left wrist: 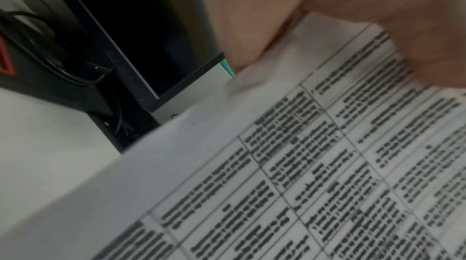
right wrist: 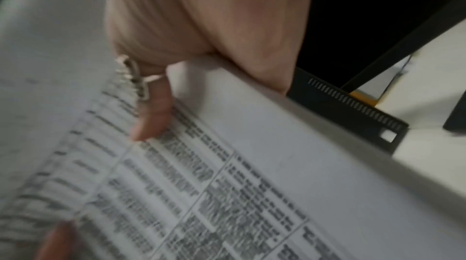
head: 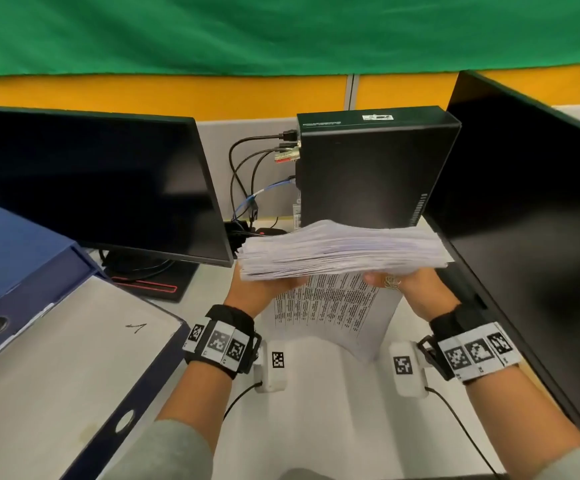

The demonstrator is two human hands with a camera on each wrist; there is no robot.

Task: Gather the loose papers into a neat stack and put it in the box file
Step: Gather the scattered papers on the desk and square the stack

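A thick stack of white papers (head: 340, 249) is held up on edge above the desk, its uneven top edges toward the camera and a printed table sheet (head: 330, 313) facing me. My left hand (head: 268, 289) grips the stack's left side and my right hand (head: 415, 289), with a ring, grips the right side. In the left wrist view the fingers (left wrist: 277, 15) press on the printed sheet (left wrist: 302, 164). In the right wrist view the ringed thumb (right wrist: 151, 113) lies across the sheet (right wrist: 227, 184). The open blue box file (head: 136, 403) lies at the left, lid (head: 15, 251) raised.
A dark monitor (head: 91, 181) stands behind the box file. A black desktop PC (head: 368, 168) with cables (head: 247, 188) stands just behind the stack. A second monitor (head: 524, 220) closes in the right side. White desk (head: 316, 417) lies below my wrists.
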